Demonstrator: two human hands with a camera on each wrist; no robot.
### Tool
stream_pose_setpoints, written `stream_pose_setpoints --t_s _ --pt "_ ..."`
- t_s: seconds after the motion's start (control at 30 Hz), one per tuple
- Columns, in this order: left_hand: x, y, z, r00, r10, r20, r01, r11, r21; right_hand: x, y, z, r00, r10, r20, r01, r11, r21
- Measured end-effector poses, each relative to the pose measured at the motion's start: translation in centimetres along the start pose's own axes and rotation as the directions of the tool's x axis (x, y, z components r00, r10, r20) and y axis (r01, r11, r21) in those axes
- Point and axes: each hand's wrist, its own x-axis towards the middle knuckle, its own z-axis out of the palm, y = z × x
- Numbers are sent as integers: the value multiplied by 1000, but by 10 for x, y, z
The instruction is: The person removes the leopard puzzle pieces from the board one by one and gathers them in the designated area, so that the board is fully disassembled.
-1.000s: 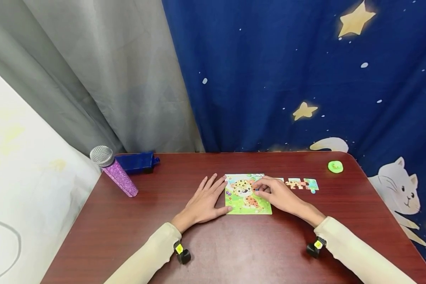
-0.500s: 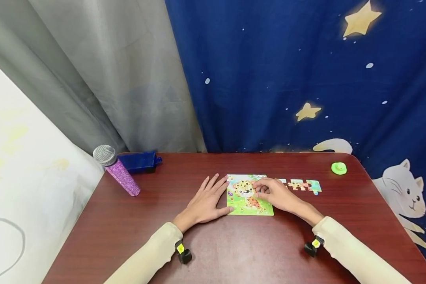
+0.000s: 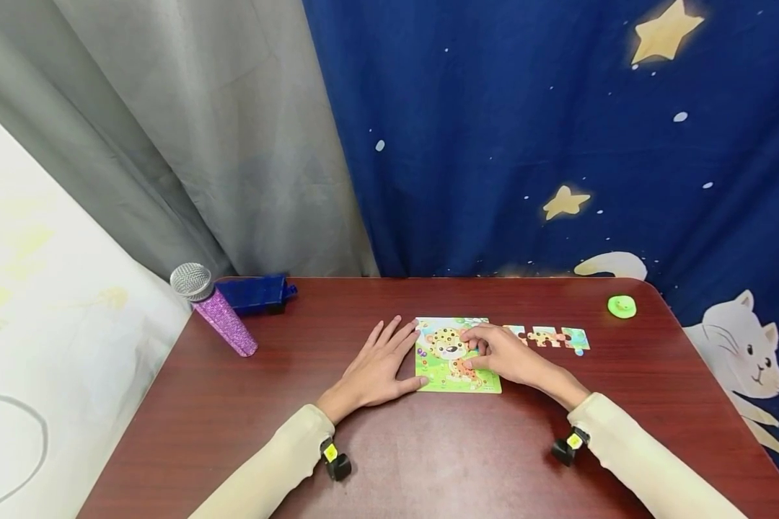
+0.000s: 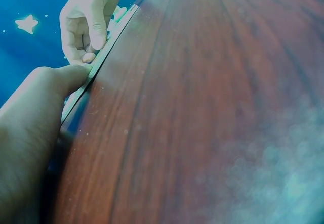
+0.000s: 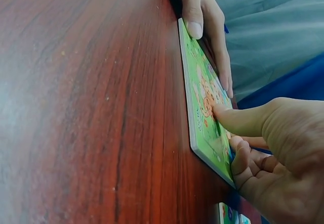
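Observation:
A square jigsaw puzzle (image 3: 441, 375) with a spotted cartoon leopard on green lies flat on the table. My left hand (image 3: 378, 371) rests beside its left side with fingers spread; the thumb lies on the lower left edge. My right hand (image 3: 509, 353) is over the right part of the puzzle, fingers curled. In the right wrist view, its thumb (image 5: 243, 119) touches the leopard's body and the index finger bends down to the surface. Between them they seem to pinch a puzzle piece at the board, mostly hidden. Right of the board, several loose puzzle pieces (image 3: 545, 336) lie in a row.
A purple glitter microphone (image 3: 223, 317) stands at the table's left, in front of a dark blue object (image 3: 253, 294). Near the back right corner lies a small green item (image 3: 622, 306). Curtains (image 3: 493, 144) hang behind the table's back edge.
My right thumb has moved down across the board, away from the index finger, while the fingers stay at the puzzle's right part. The left hand keeps its place. The head view shifts slightly.

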Motion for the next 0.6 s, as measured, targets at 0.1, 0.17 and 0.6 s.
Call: stream_pose_setpoints --t_s 0.1,0.17,0.6 --pt "0 0 0 1000 0 -2 0 1000 -1 1 -1 1 1000 -15 2 15 999 -29" --pt "0 0 0 1000 1 -7 -1 1000 -5 2 -2 1 1000 -19 3 19 999 -44" --pt "0 0 -1 1000 4 -6 -5 1000 -28 -1 -10 2 998 -1 -59 1 1000 -9"
